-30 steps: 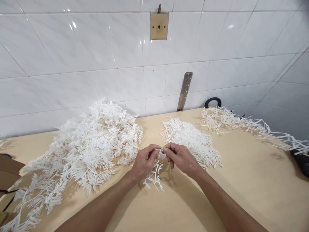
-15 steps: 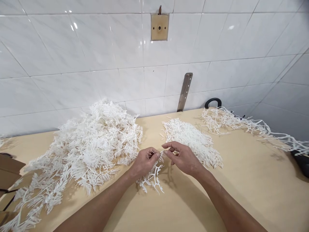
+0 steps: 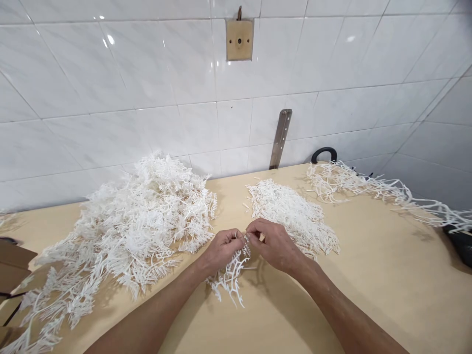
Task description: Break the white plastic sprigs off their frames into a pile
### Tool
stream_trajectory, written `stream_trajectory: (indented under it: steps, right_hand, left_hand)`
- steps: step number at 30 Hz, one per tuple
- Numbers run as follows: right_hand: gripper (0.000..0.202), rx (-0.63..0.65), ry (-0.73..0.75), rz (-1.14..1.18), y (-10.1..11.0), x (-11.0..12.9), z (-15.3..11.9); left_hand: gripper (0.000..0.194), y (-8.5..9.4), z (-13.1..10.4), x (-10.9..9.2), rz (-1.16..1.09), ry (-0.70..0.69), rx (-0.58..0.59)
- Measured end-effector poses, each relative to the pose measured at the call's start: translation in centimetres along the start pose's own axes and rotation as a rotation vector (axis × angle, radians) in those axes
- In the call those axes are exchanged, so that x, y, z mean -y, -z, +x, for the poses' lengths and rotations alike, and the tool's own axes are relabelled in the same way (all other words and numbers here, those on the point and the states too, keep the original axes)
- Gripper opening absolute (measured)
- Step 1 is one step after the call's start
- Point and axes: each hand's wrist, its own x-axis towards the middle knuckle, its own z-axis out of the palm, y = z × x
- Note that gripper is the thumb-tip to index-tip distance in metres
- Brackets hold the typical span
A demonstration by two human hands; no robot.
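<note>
Pinched in my left hand (image 3: 225, 248) is a white branched plastic sprig (image 3: 232, 278), its forked twigs hanging below my fingers over the table. My right hand (image 3: 271, 243) meets it at the sprig's upper end, thumb and forefinger closed together there. What little piece sits between the right fingertips is too small to make out fully. Left of my hands rises a large heap of white feathery sprigs (image 3: 147, 221). Just beyond my right hand lies a flatter pile of short white pieces (image 3: 295, 211).
Stripped white stems (image 3: 354, 182) stretch along the right side of the wooden table (image 3: 387, 285). Behind them shows a black curved handle (image 3: 324, 153). A metal strip (image 3: 280, 140) leans on the tiled wall. A cardboard box (image 3: 14, 263) stands at the left edge.
My right thumb and forefinger, apart before, have closed at the sprig's upper end. The hanging twigs have turned and swung slightly lower. The view has shifted a little.
</note>
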Motion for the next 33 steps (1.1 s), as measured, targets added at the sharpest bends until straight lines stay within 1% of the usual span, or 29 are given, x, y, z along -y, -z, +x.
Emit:
stream_trajectory:
  steps: [2,3,6,8,9,10,12,14,15,16,19,23,26,28,30,33]
  right_hand:
    - [0.020,-0.062,0.045,-0.126,-0.2,-0.9,0.1]
    - [0.021,-0.106,0.040,-0.190,-0.2,-1.5,0.1]
    - [0.017,-0.222,-0.040,-0.266,0.4,-3.2,0.3]
    - [0.013,-0.283,-0.117,-0.254,0.9,-3.6,0.3]
    - [0.014,-0.290,-0.157,-0.222,1.2,-3.4,0.3]
    - [0.017,-0.269,-0.190,-0.169,1.4,-3.0,0.2]
    - [0.023,-0.138,-0.214,-0.015,1.5,-1.8,0.2]
    - [0.027,0.021,-0.186,0.111,1.3,-0.6,0.1]
    - [0.027,0.070,-0.173,0.142,1.2,-0.1,0.1]
    - [0.026,0.091,-0.168,0.152,1.0,0.2,0.1]
    - [0.022,0.084,-0.197,0.118,0.7,0.5,0.1]
    - [0.023,0.084,-0.206,0.074,0.7,0.5,0.1]
    - [0.023,0.097,-0.212,0.058,0.7,0.5,0.1]
    - [0.024,0.108,-0.218,0.029,0.6,0.4,0.1]
    - [0.025,0.101,-0.191,-0.021,0.4,0.2,0.1]
    - [0.027,0.043,-0.110,-0.097,0.0,-0.1,0.0]
  left_hand:
    - [0.016,-0.1,-0.2,-0.1,-0.024,0.029,0.033]
    - [0.017,-0.1,-0.2,0.0,-0.032,0.030,0.044]
    - [0.025,0.0,-0.2,0.4,-0.051,0.017,0.039]
    - [0.031,0.1,-0.1,0.7,-0.056,0.008,0.014]
    - [0.033,0.1,0.0,0.8,-0.057,-0.003,0.004]
    - [0.034,0.1,0.1,0.9,-0.058,-0.017,-0.002]
    - [0.036,0.1,0.2,1.0,-0.066,-0.049,-0.016]
    - [0.037,0.0,0.4,1.1,-0.074,-0.068,-0.033]
    - [0.038,0.0,0.5,1.1,-0.076,-0.069,-0.040]
    - [0.038,0.0,0.5,1.2,-0.078,-0.067,-0.044]
    - [0.036,0.0,0.7,1.5,-0.067,-0.056,-0.038]
    - [0.036,0.1,0.8,1.7,-0.030,-0.046,-0.040]
    - [0.035,0.1,0.7,1.5,-0.035,-0.039,-0.048]
    - [0.034,0.1,0.6,1.3,-0.068,-0.010,-0.042]
    - [0.034,0.0,0.4,1.1,-0.110,0.024,-0.025]
    - [0.033,-0.3,0.3,1.0,-0.160,0.031,0.007]
